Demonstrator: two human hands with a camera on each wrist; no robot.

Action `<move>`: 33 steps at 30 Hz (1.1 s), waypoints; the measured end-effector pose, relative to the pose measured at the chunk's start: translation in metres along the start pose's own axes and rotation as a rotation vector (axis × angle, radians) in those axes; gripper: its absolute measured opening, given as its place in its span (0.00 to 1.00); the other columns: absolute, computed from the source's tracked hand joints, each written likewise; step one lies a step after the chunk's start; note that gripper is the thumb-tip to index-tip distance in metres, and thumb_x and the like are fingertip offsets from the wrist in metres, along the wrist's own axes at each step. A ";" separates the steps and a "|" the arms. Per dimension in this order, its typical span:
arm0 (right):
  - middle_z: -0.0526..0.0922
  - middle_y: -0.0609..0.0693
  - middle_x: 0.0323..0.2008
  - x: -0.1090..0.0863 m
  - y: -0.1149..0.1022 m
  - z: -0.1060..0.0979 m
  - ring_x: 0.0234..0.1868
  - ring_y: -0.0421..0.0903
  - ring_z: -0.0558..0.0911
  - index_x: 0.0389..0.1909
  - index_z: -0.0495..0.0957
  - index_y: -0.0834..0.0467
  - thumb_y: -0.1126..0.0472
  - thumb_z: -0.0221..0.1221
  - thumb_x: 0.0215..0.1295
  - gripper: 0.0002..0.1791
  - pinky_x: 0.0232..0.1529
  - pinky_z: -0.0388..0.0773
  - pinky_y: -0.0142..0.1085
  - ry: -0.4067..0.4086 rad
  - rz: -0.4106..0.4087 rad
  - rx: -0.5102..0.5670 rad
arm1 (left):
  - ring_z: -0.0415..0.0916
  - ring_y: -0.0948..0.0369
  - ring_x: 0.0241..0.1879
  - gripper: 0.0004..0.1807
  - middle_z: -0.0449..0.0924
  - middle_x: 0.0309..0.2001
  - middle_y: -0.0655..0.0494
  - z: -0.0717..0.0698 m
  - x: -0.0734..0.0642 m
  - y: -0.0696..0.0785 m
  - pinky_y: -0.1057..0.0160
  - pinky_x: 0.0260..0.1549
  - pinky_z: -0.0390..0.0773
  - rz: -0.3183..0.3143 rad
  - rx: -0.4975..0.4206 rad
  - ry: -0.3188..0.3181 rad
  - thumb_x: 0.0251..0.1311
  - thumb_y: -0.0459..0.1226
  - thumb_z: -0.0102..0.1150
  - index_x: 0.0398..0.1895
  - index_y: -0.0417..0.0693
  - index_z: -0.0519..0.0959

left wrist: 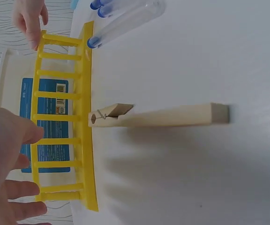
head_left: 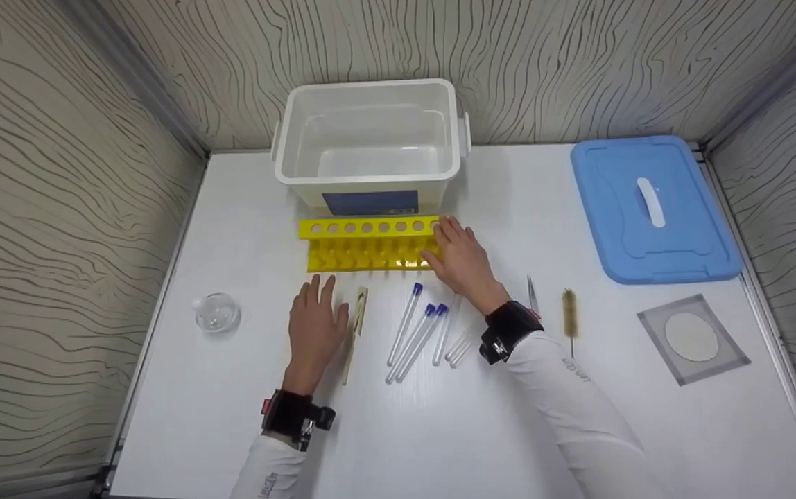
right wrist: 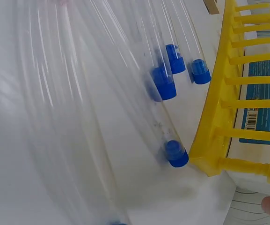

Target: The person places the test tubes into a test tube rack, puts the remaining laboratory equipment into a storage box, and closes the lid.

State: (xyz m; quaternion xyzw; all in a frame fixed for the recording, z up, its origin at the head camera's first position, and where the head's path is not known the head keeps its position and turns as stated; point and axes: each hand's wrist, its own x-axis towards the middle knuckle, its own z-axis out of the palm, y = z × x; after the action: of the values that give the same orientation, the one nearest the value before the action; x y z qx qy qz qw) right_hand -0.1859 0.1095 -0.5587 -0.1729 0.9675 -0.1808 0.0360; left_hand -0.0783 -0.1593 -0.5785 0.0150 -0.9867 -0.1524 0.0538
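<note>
A yellow test tube rack (head_left: 353, 255) stands upright in front of the white bin. At its right end my right hand (head_left: 466, 267) grips the top bar, thumb in front and fingers over the edge. My left hand (head_left: 315, 326) is spread with nothing in it, just short of the rack's left front. Beside that hand lies a wooden test tube clamp (left wrist: 163, 116). Several clear test tubes with blue caps lie before the rack, among them one test tube (head_left: 405, 326) near the middle; my right forearm partly covers others. In the right wrist view, a blue cap (right wrist: 177, 153) lies near the rack's base.
Behind the rack is an open white bin (head_left: 370, 197). A blue lid (head_left: 654, 242) lies at the back right, with a gauze mat (head_left: 668, 346) in front of it. A tube brush (head_left: 570, 315) and metal tweezers (head_left: 532, 294) lie right of the tubes. Glassware (head_left: 218, 313) sits at left.
</note>
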 end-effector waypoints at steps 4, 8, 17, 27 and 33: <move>0.61 0.63 0.75 -0.002 0.009 -0.003 0.77 0.60 0.60 0.71 0.64 0.64 0.40 0.49 0.73 0.38 0.74 0.59 0.59 0.036 0.010 0.021 | 0.68 0.42 0.68 0.30 0.68 0.70 0.38 0.004 -0.003 0.010 0.43 0.67 0.69 0.009 0.000 -0.022 0.67 0.46 0.56 0.70 0.46 0.69; 0.63 0.64 0.73 -0.005 0.016 -0.005 0.75 0.61 0.62 0.70 0.66 0.65 0.41 0.52 0.72 0.37 0.73 0.60 0.59 0.076 0.018 0.035 | 0.71 0.42 0.65 0.28 0.70 0.68 0.39 0.009 -0.006 0.018 0.44 0.63 0.73 0.049 0.006 -0.003 0.66 0.45 0.57 0.67 0.45 0.72; 0.67 0.63 0.72 -0.008 0.031 -0.010 0.74 0.61 0.65 0.67 0.70 0.64 0.42 0.54 0.71 0.35 0.73 0.61 0.59 0.123 0.074 0.042 | 0.78 0.46 0.58 0.24 0.78 0.61 0.43 0.018 -0.009 0.038 0.47 0.52 0.81 0.114 -0.054 -0.020 0.65 0.43 0.59 0.63 0.46 0.76; 0.66 0.65 0.72 -0.017 0.050 -0.019 0.75 0.62 0.63 0.66 0.70 0.66 0.43 0.54 0.71 0.34 0.73 0.59 0.59 0.115 0.133 0.037 | 0.83 0.50 0.44 0.21 0.83 0.50 0.46 0.030 -0.004 0.054 0.53 0.39 0.84 0.184 -0.056 -0.081 0.64 0.44 0.59 0.59 0.47 0.79; 0.69 0.65 0.70 -0.016 0.053 -0.023 0.73 0.63 0.66 0.64 0.72 0.66 0.45 0.57 0.70 0.33 0.72 0.61 0.59 0.151 0.117 0.035 | 0.82 0.51 0.37 0.18 0.84 0.41 0.47 0.035 0.000 0.056 0.54 0.33 0.84 0.189 -0.077 -0.057 0.62 0.42 0.62 0.53 0.46 0.82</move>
State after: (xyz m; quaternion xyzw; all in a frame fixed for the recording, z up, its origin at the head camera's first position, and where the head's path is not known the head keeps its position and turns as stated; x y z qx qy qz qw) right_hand -0.1907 0.1690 -0.5567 -0.1014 0.9726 -0.2078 -0.0234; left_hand -0.0828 -0.0953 -0.5949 -0.0847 -0.9782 -0.1850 0.0405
